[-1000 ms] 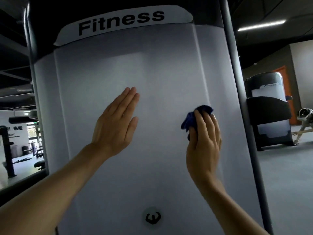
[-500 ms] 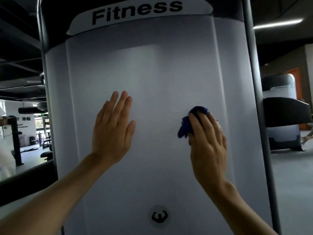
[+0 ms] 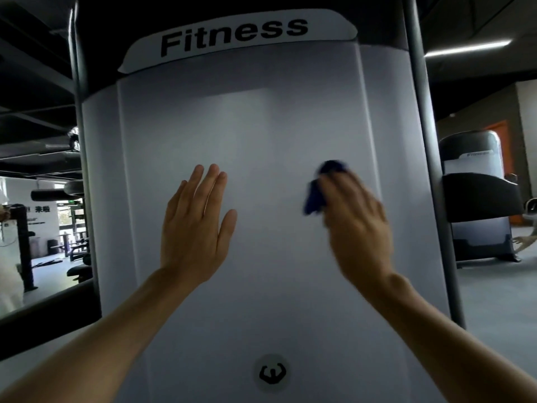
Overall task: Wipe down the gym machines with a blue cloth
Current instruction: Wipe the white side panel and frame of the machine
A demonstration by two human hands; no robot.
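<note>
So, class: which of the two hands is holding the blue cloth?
The right hand: it presses the blue cloth against the white panel. The left hand lies flat, empty.

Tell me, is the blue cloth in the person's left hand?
No, the blue cloth is under the right hand on the white panel, while the left hand lies flat and bare.

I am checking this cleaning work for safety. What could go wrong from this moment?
1. The blue cloth is bunched small under the right hand, so bare fingers may smear the white panel and strokes may leave gaps.
2. The left hand lies flat on the panel and may leave prints there.
3. The right hand is near the grey post; a wide stroke might hit it.
</note>
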